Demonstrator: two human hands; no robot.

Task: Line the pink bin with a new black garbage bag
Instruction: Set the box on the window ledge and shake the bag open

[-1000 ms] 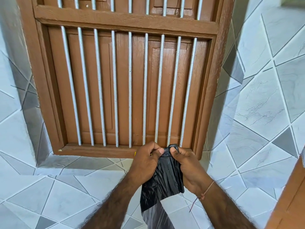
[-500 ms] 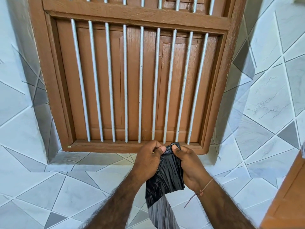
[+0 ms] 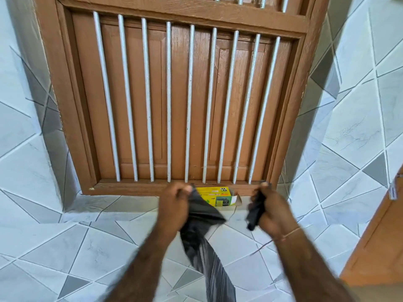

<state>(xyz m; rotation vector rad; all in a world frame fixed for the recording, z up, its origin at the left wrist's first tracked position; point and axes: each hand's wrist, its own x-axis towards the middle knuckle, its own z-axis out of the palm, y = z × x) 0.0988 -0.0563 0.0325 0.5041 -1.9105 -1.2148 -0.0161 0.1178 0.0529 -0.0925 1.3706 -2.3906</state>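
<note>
My hands have just pulled apart: my left hand (image 3: 174, 209) grips the hanging black garbage bag (image 3: 201, 234), my right hand (image 3: 269, 211) clutches the torn-off remainder (image 3: 255, 211). One bag looks freed; the pink bin is out of view.

Open gap between my left hand (image 3: 174, 205) and right hand (image 3: 269, 211). Yellow box (image 3: 218, 196) sits on the sill (image 3: 122, 203) just behind that gap. Barred window (image 3: 189, 101) blocks ahead. Tiled wall (image 3: 349, 127) closes right.

A box (image 3: 219, 196) lies on the sill (image 3: 130, 207) below the window (image 3: 183, 101).
</note>
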